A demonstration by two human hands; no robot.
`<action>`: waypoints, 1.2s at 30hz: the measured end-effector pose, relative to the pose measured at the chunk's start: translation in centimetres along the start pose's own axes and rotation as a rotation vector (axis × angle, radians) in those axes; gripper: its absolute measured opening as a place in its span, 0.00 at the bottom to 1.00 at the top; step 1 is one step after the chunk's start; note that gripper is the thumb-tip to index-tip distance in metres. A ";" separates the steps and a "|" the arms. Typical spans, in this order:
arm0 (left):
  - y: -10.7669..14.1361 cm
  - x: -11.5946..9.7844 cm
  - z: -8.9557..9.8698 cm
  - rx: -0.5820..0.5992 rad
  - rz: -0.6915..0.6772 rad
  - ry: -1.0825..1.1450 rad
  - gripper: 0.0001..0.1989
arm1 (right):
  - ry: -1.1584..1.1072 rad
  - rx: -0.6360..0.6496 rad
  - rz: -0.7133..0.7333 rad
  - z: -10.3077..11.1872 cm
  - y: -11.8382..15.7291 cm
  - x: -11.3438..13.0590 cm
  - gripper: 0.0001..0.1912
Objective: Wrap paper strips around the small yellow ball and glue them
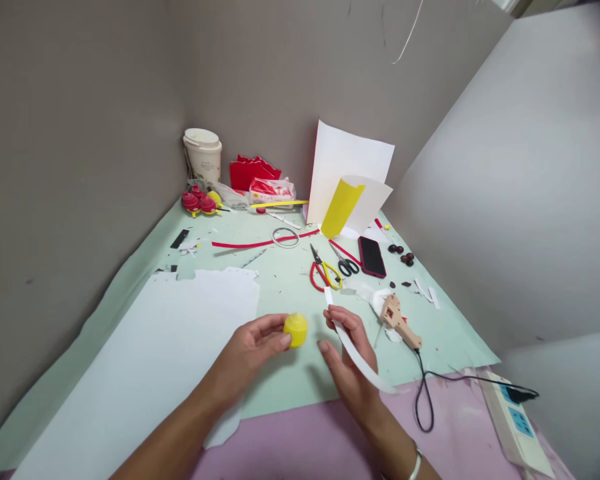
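Between the thumb and fingers of my left hand (250, 350) is a small yellow ribbed piece (295, 332), round like a bottle cap, held above the table. Facing it, a hand's width to the right, my right hand (353, 360) holds a long white paper strip (357, 360) among its fingers, with the thumb apart. The strip stands up past the fingertips and curves down over the palm towards the wrist. Just beyond this hand lie pliers (325, 270) with one red and one yellow handle, and black-handled scissors (347, 263).
A glue gun (399, 323) lies at right, its cord running to a power strip (517, 420). Near it is a phone (372, 257). Large white paper (145, 360) covers the left side. Behind are a tape ring (285, 229), red strip (240, 245), folded cards (350, 167) and a lidded bin (203, 157).
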State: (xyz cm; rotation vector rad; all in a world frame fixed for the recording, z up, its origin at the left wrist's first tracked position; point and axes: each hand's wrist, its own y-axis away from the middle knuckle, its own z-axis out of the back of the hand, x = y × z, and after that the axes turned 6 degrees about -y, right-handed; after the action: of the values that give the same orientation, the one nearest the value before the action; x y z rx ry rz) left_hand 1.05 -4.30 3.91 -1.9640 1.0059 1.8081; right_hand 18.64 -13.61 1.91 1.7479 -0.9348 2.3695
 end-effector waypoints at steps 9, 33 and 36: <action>-0.5 0.0 0.5 -0.020 0.014 0.215 0.18 | -0.849 -0.232 -0.594 0.8 -1.5 2.5 0.10; -0.2 -0.1 0.0 0.029 0.011 0.123 0.22 | -1.087 -0.194 -0.879 -0.3 -1.8 2.1 0.11; -0.2 0.0 0.0 0.024 0.007 0.101 0.21 | -1.074 -0.204 -0.880 -0.4 -1.9 2.1 0.11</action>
State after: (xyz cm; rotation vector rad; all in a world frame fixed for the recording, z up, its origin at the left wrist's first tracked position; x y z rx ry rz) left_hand 1.15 -4.16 3.87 -2.0579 1.0610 1.7066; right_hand 18.27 -12.54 4.49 2.5555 -0.2387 0.7345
